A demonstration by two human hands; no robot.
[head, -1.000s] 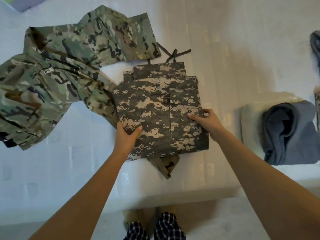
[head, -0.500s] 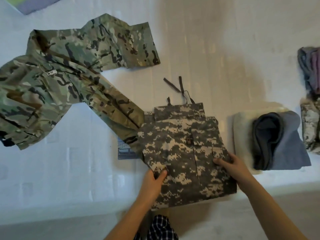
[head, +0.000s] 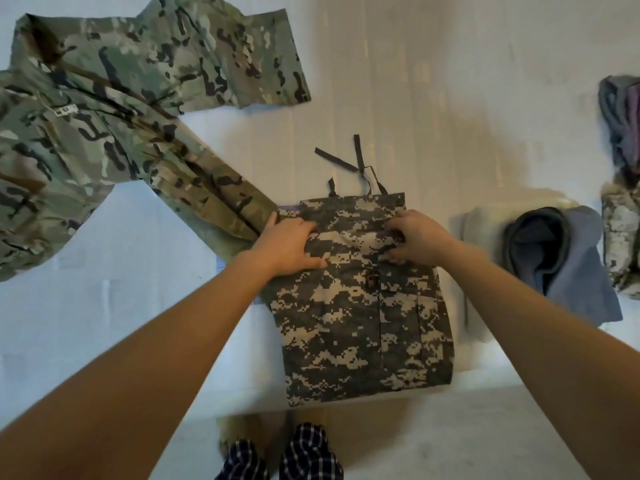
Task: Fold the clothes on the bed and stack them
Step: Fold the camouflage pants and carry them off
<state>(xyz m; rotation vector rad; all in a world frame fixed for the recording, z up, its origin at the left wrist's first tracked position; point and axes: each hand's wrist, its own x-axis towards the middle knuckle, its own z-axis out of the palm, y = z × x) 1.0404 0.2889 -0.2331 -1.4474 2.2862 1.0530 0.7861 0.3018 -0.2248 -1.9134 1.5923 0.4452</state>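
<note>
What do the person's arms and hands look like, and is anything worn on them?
Both arms are bare as far as the picture shows: no sleeve covers the left forearm or the right forearm. The left hand and right hand wear no gloves, and I see no watch or ring.

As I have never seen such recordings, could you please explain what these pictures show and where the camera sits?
There is no machine here: a person works with bare hands, and one wide camera on their head looks down, so the arms enter from below. On the white bed lies a folded digital-camouflage garment. The left hand rests on its top part; the right hand curls its fingers into the fabric. An unfolded camouflage jacket lies left, a folded grey-blue garment right.
</note>
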